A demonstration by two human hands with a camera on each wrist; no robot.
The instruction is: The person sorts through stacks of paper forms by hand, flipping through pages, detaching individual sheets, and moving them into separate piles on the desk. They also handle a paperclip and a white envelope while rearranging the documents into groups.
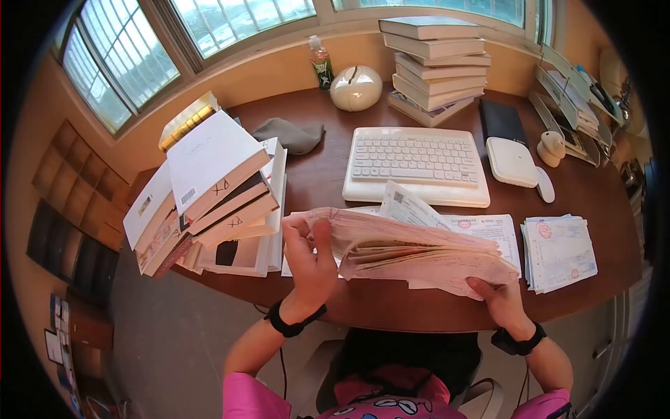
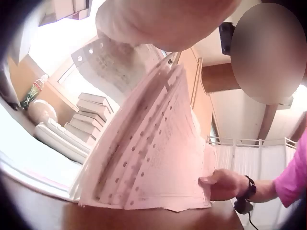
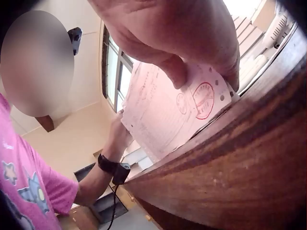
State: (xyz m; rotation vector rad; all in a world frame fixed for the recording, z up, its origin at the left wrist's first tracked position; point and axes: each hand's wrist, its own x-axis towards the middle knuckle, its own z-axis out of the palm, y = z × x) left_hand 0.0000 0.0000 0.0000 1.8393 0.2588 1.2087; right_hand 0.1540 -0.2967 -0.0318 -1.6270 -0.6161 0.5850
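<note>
A thick bundle of pink printed sheets is held up above the front of the desk, its leaves fanned apart along the near side. The left hand grips its left end, thumb on the near face. At the right end the right hand pinches the lower corner. Punched holes line the sheets in the left wrist view, where the right hand shows beyond them. Red round stamps mark the sheet in the right wrist view. White papers lie under the bundle.
A stack of stamped slips lies to the right. Piled books stand at the left, more books at the back. Behind the bundle are a white keyboard, a white box, a mouse and a bottle.
</note>
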